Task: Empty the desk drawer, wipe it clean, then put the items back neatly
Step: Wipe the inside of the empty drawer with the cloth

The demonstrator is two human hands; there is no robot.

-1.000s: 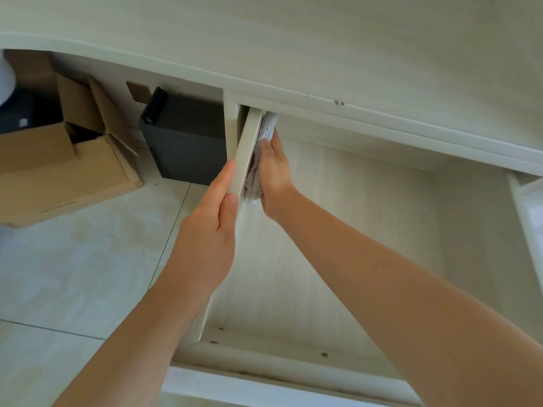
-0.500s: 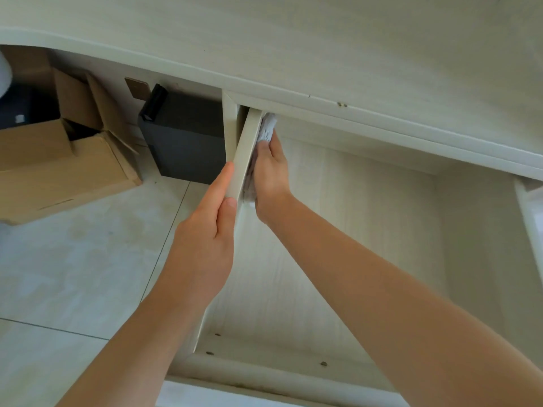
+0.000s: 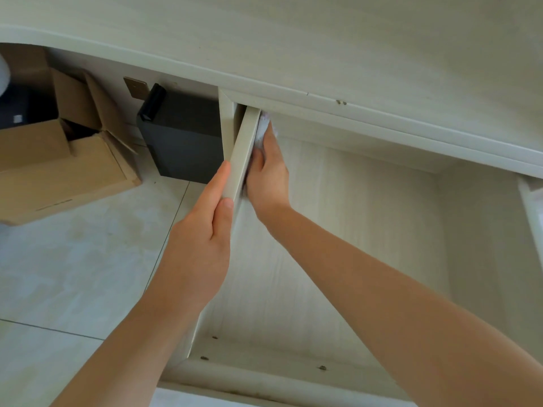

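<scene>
Both hands work the drawer's (image 3: 338, 245) left wall (image 3: 244, 148); my left hand (image 3: 202, 230) pinches its top edge to steady it, I judge, while my right hand (image 3: 269, 177) presses a white cloth (image 3: 264, 124) flat against the inner face; the pulled-out drawer lies empty beneath the surface (image 3: 293, 39).

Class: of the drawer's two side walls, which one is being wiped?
The left side wall: the right hand presses a white cloth against it, the left hand bracing it.

Cloth (image 3: 265, 128) mostly hidden behind right hand (image 3: 269, 177).
</scene>
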